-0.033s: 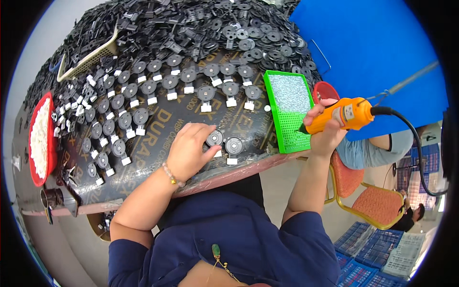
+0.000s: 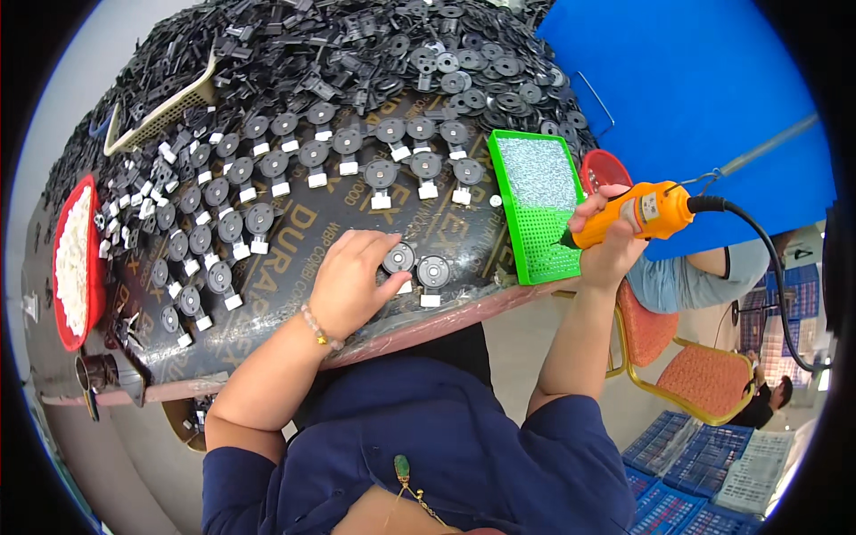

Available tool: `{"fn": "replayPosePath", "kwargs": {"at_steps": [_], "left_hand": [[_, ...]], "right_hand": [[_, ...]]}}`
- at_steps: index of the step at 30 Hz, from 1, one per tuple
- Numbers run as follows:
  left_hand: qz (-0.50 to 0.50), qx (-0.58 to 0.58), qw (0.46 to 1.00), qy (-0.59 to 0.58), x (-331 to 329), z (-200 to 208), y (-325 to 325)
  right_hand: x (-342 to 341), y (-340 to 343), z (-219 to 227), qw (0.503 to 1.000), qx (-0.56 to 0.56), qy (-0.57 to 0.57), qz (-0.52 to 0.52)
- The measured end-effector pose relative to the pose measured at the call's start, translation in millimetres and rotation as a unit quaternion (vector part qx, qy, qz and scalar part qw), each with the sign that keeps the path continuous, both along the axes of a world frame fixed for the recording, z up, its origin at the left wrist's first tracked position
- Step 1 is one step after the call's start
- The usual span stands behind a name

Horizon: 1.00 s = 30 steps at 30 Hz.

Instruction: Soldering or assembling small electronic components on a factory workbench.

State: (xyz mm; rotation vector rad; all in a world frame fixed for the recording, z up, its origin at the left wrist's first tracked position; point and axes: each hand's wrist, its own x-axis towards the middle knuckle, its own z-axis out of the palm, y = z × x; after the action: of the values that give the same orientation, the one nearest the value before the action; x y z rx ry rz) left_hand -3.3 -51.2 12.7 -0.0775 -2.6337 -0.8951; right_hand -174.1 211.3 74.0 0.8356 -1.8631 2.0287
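My right hand (image 2: pixel 610 234) is wrapped round an orange electric screwdriver (image 2: pixel 635 216), whose dark tip points down-left over a green tray (image 2: pixel 520 267). Small silvery pieces fill the tray's far part, and its near part is a perforated grid. At the table's near edge, my left hand (image 2: pixel 358 272) curls thumb and fingers about the rim of a round black disc part (image 2: pixel 399 259) with a white block. A similar disc part (image 2: pixel 434 275) lies just to its right, with its white block toward me. Several more such parts (image 2: pixel 381 174) stand in curved rows beyond my hands.
A large heap of black plastic parts (image 2: pixel 294 53) covers the table's back. A red basin of white pieces (image 2: pixel 94 312) stands at left, a cream basket (image 2: pixel 169 114) behind it. A small red bowl (image 2: pixel 604 167) sits beyond the tray. A coiled cable (image 2: pixel 774 259) hangs at right.
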Motion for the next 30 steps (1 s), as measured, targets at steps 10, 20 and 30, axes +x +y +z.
{"fn": "replayPosePath", "kwargs": {"at_steps": [10, 20, 30], "left_hand": [[0.008, -0.011, 1.000, 0.004, 1, 1, 3], [0.009, -0.013, 1.000, -0.002, 1, 2, 2], [0.017, -0.017, 0.999, 0.026, 1, 9, 2]], "right_hand": [[-14, 20, -21, 0.997, -0.061, -0.005, -0.046], [-14, 27, -23, 0.996, -0.065, 0.003, -0.069], [5, 19, -9, 0.995, -0.096, -0.008, -0.030]]}}
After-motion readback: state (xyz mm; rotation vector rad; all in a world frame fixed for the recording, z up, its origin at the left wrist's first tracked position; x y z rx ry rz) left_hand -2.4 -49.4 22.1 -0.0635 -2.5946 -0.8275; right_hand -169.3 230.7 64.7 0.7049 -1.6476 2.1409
